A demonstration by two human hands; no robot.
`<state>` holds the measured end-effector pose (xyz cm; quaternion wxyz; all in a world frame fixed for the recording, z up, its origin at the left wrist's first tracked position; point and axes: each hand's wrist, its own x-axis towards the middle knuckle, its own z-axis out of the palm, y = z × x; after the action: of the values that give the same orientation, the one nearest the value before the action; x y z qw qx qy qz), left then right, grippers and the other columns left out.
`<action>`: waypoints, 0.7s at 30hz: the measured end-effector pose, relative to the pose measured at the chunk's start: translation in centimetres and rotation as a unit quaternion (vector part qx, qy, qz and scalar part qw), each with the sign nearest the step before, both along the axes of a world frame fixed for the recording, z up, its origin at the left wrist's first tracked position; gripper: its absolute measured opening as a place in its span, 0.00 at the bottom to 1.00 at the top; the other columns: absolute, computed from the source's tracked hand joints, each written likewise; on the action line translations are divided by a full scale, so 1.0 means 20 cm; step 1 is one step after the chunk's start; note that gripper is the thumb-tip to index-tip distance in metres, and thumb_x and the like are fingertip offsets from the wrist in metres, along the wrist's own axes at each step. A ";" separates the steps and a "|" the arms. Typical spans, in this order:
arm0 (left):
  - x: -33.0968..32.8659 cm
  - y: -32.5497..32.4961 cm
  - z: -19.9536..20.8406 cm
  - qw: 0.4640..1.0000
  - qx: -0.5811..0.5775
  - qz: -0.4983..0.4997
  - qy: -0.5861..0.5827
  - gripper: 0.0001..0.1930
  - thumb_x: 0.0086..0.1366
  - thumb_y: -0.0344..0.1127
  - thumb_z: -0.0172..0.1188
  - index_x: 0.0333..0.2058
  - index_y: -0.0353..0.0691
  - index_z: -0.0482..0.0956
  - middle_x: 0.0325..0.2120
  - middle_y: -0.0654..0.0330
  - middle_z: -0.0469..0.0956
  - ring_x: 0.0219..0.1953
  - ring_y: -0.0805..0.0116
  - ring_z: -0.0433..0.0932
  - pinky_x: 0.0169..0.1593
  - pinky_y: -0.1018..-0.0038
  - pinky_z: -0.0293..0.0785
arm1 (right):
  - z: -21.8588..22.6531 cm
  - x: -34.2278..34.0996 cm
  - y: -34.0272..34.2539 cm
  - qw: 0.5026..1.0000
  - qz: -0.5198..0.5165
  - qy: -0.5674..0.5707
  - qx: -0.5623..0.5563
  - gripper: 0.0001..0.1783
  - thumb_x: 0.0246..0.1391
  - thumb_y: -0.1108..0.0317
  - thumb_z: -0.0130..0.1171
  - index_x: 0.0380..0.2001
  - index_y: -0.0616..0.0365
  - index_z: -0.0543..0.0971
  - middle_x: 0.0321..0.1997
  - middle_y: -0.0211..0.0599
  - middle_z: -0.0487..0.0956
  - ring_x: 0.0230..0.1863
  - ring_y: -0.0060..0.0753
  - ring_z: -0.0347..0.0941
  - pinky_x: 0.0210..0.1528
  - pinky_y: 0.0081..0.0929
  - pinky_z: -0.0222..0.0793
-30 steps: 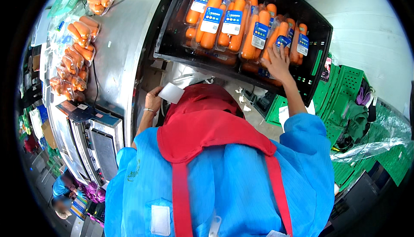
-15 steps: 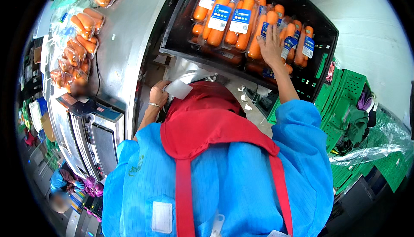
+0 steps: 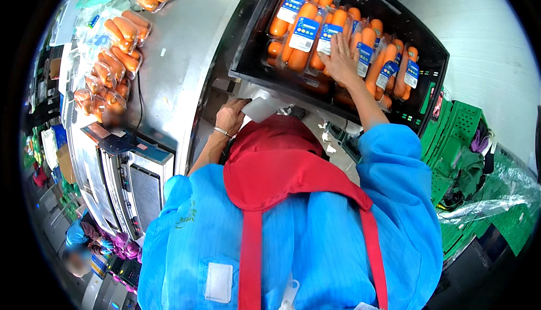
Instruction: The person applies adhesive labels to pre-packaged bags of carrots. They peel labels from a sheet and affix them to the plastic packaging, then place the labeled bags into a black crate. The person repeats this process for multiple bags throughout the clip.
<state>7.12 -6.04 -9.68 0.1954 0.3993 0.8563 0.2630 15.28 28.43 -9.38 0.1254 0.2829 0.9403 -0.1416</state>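
My right hand [image 3: 341, 62] lies with fingers stretched out on a clear pack of carrots [image 3: 329, 35] with a blue and white label. That pack stands among several similar packs of carrots [image 3: 304, 35] in a black plastic crate [image 3: 252, 39]. Lower and to the left, my left hand [image 3: 230, 116] is closed on a white strip of paper [image 3: 260, 109], which sticks out to the right of the fingers. The strip hangs just short of the crate's near side and above my red cap-like cloth [image 3: 282, 138].
On the steel table [image 3: 169, 70] at left lie several clear bags of carrots [image 3: 121, 36], beside a black cable and a machine [image 3: 147, 180]. Green crates [image 3: 462, 121] with clothing stand at right. A light wall [image 3: 479, 39] rises behind. Another person [image 3: 79, 242] is far off at lower left.
My right hand has slid left across the packs onto a neighbouring one. My left hand has moved slightly right and away with the paper strip. The whole view has shifted a little.
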 end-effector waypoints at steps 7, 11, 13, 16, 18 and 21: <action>-0.10 -0.09 -0.08 0.998 -0.015 -0.016 -0.064 0.15 0.52 0.29 0.50 0.39 0.43 0.77 0.34 0.51 0.77 0.37 0.50 0.75 0.40 0.63 0.72 | 0.00 -0.21 -0.18 0.989 0.066 0.120 0.061 0.39 0.55 0.42 0.38 0.63 0.54 0.50 0.68 0.42 0.44 0.69 0.43 0.38 0.63 0.59 0.27; -0.18 0.02 -0.08 0.996 0.018 -0.042 -0.071 0.17 0.50 0.28 0.53 0.41 0.45 0.76 0.32 0.49 0.76 0.35 0.47 0.75 0.38 0.61 0.72 | 0.05 -0.19 -0.18 0.999 0.027 0.036 -0.029 0.39 0.55 0.41 0.36 0.63 0.53 0.50 0.68 0.40 0.44 0.69 0.41 0.37 0.64 0.57 0.26; -0.18 0.09 -0.07 0.991 0.031 -0.060 -0.112 0.18 0.52 0.31 0.54 0.45 0.47 0.74 0.33 0.49 0.77 0.36 0.47 0.75 0.38 0.61 0.72 | 0.14 -0.08 -0.18 0.993 -0.016 0.118 -0.003 0.38 0.55 0.40 0.36 0.63 0.52 0.51 0.68 0.40 0.46 0.69 0.41 0.38 0.64 0.55 0.27; -0.21 0.15 -0.24 0.981 -0.022 -0.172 -0.088 0.20 0.54 0.33 0.54 0.48 0.51 0.72 0.37 0.52 0.77 0.38 0.49 0.75 0.40 0.60 0.72 | 0.25 0.14 -0.11 0.951 -0.203 0.233 0.014 0.38 0.55 0.43 0.40 0.62 0.55 0.51 0.67 0.43 0.48 0.68 0.43 0.42 0.62 0.60 0.32; -0.21 0.22 -0.35 0.962 -0.056 -0.249 -0.101 0.25 0.52 0.33 0.56 0.52 0.51 0.67 0.45 0.50 0.72 0.46 0.49 0.71 0.47 0.61 0.68 | 0.23 0.35 -0.01 0.943 -0.292 0.154 0.043 0.39 0.55 0.42 0.39 0.63 0.55 0.49 0.68 0.41 0.45 0.68 0.44 0.39 0.61 0.62 0.32; -0.18 0.29 -0.23 0.943 -0.128 -0.301 -0.063 0.33 0.50 0.33 0.61 0.57 0.50 0.60 0.52 0.48 0.65 0.54 0.49 0.64 0.55 0.62 0.60 | 0.13 0.51 0.12 0.940 -0.331 0.086 0.011 0.40 0.55 0.41 0.36 0.64 0.52 0.47 0.69 0.39 0.41 0.69 0.42 0.34 0.62 0.62 0.30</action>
<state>3.53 -0.17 -14.31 0.3684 0.5928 0.7084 0.1051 25.49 30.91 -6.82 -0.0134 0.5660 0.8024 -0.1885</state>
